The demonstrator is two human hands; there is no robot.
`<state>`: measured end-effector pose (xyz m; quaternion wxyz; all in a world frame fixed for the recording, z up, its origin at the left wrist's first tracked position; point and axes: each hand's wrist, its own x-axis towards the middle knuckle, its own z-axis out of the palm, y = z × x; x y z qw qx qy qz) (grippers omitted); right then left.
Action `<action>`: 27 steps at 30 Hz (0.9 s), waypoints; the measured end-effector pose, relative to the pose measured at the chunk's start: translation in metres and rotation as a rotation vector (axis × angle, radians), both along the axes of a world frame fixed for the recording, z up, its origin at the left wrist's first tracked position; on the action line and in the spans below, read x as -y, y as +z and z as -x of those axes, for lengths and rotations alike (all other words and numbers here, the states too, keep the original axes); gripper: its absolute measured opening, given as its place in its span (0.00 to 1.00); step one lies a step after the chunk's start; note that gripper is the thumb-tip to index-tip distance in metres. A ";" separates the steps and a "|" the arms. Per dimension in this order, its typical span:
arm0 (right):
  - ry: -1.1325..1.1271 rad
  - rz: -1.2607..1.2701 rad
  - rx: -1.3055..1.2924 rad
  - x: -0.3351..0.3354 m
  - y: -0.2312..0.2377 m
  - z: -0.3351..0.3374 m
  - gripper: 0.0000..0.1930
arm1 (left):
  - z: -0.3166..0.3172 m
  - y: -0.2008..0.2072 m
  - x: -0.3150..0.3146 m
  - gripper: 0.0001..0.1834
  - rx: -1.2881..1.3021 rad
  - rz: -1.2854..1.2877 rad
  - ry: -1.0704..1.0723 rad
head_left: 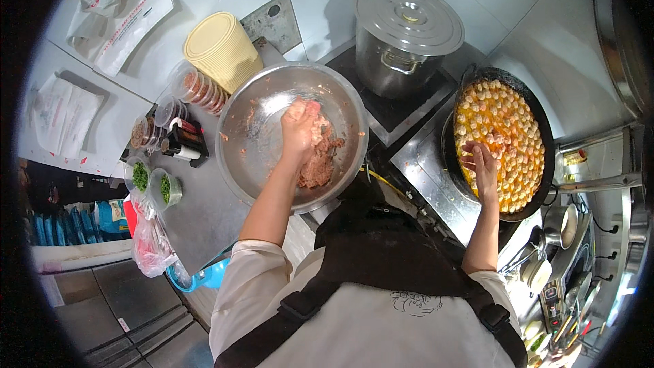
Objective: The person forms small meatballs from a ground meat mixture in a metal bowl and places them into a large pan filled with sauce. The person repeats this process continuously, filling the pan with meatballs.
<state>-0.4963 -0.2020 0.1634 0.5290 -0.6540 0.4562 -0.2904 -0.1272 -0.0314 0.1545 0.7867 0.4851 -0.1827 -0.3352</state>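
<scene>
My left hand (297, 131) is inside a wide steel bowl (240, 143), its fingers closed around a lump of pink minced meat. More minced meat (316, 169) lies in the bowl beside that hand, and bits of it cling to the bowl's wall. On the right, my right hand (484, 165) hovers over a large black pan (545, 119), fingers apart and slightly curled, with nothing visible in them. Many pale meatballs (521, 170) crowd the pan in an orange-yellow liquid.
Behind stands a lidded steel stockpot (388, 71). Left of the bowl are a stack of cream-coloured lids or tubs (225, 51), stacked clear tubs (194, 88) and cups of chopped greens (165, 189). Pots and utensils (560, 225) crowd the far right.
</scene>
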 end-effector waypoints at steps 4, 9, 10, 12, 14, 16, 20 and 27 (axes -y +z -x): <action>0.021 0.004 -0.001 -0.001 -0.001 0.001 0.20 | 0.003 0.006 -0.001 0.09 -0.094 -0.012 -0.130; 0.046 0.048 -0.020 -0.004 0.009 -0.008 0.18 | -0.013 0.023 -0.008 0.11 -0.118 0.053 -0.179; 0.074 0.038 -0.011 -0.005 0.013 -0.015 0.17 | -0.014 0.023 -0.007 0.11 -0.067 0.026 -0.147; 0.090 -0.009 -0.038 -0.008 0.023 -0.038 0.16 | -0.010 0.018 -0.003 0.08 0.047 0.016 -0.089; 0.188 -0.020 0.029 -0.017 0.036 -0.068 0.15 | 0.003 0.008 0.006 0.04 0.158 0.056 -0.059; 0.303 0.093 0.027 -0.033 0.048 -0.107 0.13 | 0.012 0.002 0.011 0.04 0.415 0.034 -0.116; 0.539 0.462 0.136 -0.064 0.072 -0.173 0.22 | 0.026 -0.001 0.017 0.06 0.808 -0.114 -0.297; 0.604 0.501 -0.008 -0.066 0.048 -0.202 0.12 | 0.045 -0.004 0.008 0.09 1.175 -0.297 -0.369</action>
